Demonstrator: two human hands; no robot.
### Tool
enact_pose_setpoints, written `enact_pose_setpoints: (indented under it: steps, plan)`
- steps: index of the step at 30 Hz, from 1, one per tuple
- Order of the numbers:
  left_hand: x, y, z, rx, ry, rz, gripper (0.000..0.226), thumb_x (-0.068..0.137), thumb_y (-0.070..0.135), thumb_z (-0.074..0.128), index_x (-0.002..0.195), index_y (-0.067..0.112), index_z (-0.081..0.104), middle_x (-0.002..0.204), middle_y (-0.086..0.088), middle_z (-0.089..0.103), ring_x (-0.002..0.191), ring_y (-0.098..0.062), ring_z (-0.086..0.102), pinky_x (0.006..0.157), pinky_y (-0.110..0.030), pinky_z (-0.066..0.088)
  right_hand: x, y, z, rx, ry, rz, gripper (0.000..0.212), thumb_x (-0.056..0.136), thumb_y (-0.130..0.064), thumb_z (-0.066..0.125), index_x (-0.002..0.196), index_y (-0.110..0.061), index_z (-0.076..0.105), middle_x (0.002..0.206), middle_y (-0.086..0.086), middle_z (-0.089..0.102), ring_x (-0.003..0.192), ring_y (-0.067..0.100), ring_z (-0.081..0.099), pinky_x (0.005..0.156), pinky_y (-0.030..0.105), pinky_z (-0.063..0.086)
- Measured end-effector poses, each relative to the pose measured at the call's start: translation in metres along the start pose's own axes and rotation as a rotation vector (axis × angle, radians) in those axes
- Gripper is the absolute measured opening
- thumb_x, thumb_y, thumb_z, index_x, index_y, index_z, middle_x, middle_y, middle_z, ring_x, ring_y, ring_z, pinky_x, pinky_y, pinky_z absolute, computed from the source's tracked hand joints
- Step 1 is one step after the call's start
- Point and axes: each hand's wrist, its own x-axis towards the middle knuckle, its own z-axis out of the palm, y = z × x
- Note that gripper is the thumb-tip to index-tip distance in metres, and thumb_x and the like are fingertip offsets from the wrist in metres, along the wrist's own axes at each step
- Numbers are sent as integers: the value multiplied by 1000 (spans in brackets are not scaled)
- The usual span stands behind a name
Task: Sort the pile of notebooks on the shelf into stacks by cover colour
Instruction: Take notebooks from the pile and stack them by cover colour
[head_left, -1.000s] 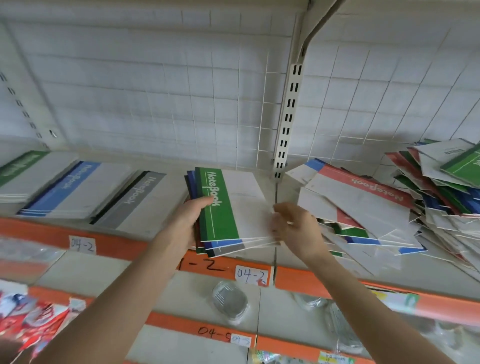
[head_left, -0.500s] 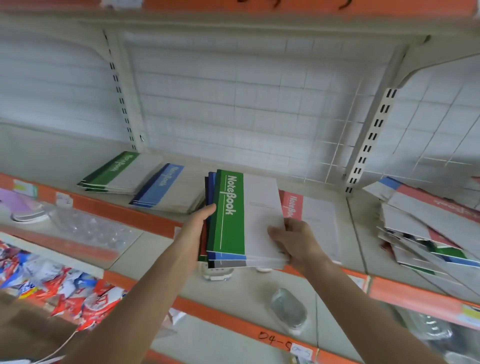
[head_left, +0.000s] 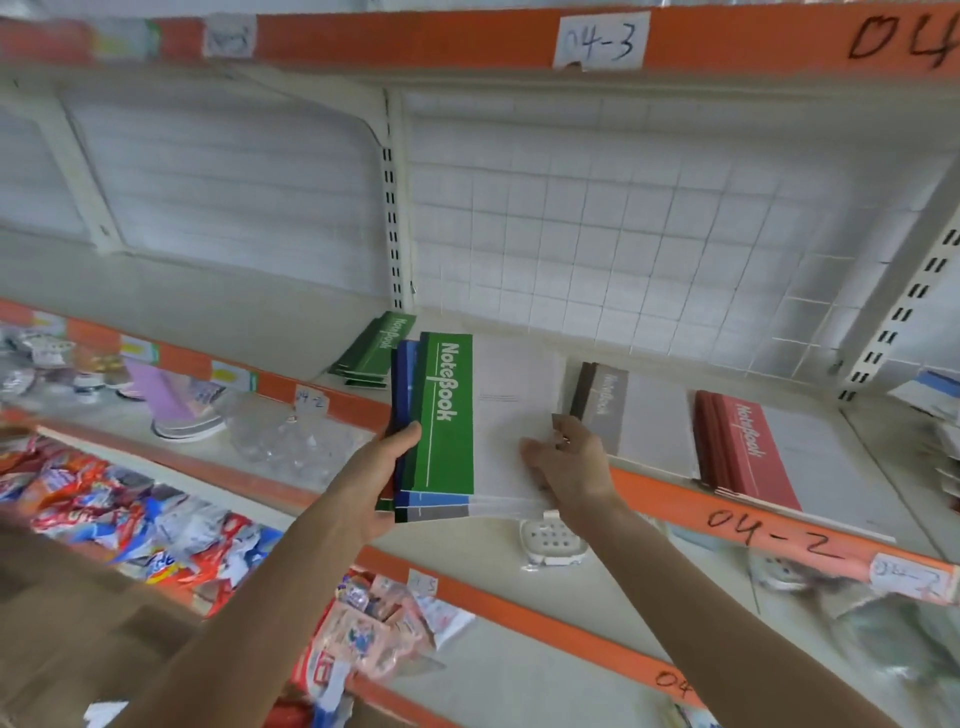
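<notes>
I hold a bundle of notebooks (head_left: 467, 421) in front of the shelf, a green-spined one on top, blue and grey edges showing below. My left hand (head_left: 376, 478) grips the bundle's spine side, thumb on the green cover. My right hand (head_left: 569, 465) pinches the bundle's right edge. On the shelf (head_left: 260, 317) lie sorted stacks: green (head_left: 376, 345) at the back left, grey (head_left: 623, 415) to the right of the bundle, red (head_left: 748, 447) further right. A stack behind the bundle is hidden. The unsorted pile (head_left: 935, 395) only peeks in at the right edge.
Orange shelf edges carry labels 04-2 (head_left: 774, 530) and 04-3 (head_left: 600, 41). The lower shelf holds clear plastic items (head_left: 291, 441) and a white soap dish (head_left: 550, 540). Colourful snack packets (head_left: 135, 514) fill the bottom left. A wire grid (head_left: 623, 249) backs the shelf.
The view has swung left and up; the mixed pile has slid almost out of frame. The bundle, still held by both hands, now sits between the green and grey stacks.
</notes>
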Motion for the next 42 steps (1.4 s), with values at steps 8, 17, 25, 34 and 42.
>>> enact_pose_setpoints:
  steps: [8, 17, 25, 34, 42]
  plan:
    - [35, 18, -48, -133, 67, 4, 22, 97, 23, 49, 116, 15, 56, 94, -8, 67, 79, -23, 63, 63, -35, 48, 47, -4, 61, -199, -81, 34, 17, 87, -5, 58, 101, -11, 51, 86, 3, 58, 75, 22, 58, 69, 36, 54]
    - [111, 79, -91, 7, 191, 130, 25, 95, 19, 51, 120, 21, 48, 92, -3, 60, 80, -20, 57, 60, -32, 44, 145, -33, 101, -339, -62, -34, 16, 86, 3, 51, 78, -11, 49, 90, 12, 55, 80, 25, 54, 65, 35, 46]
    - [162, 113, -128, 2, 213, 135, 25, 95, 15, 50, 119, 21, 47, 90, -5, 59, 77, -22, 57, 58, -34, 43, 222, -33, 113, -726, 34, -53, 26, 84, -1, 52, 108, 4, 56, 106, 19, 62, 87, 29, 55, 67, 31, 45]
    - [195, 131, -183, 36, 180, 117, 28, 95, 11, 47, 123, 15, 47, 89, -7, 57, 76, -23, 55, 61, -36, 44, 230, -20, 155, -1072, -12, -4, 34, 88, -23, 51, 116, -5, 47, 100, 12, 62, 86, 27, 60, 72, 33, 51]
    - [214, 146, -214, 106, -15, 99, 31, 94, 8, 49, 122, 21, 49, 97, -5, 62, 84, -23, 59, 64, -37, 46, 198, -26, 187, -1279, 195, 16, 45, 97, -45, 34, 126, -11, 44, 110, 11, 60, 103, 31, 56, 73, 34, 39]
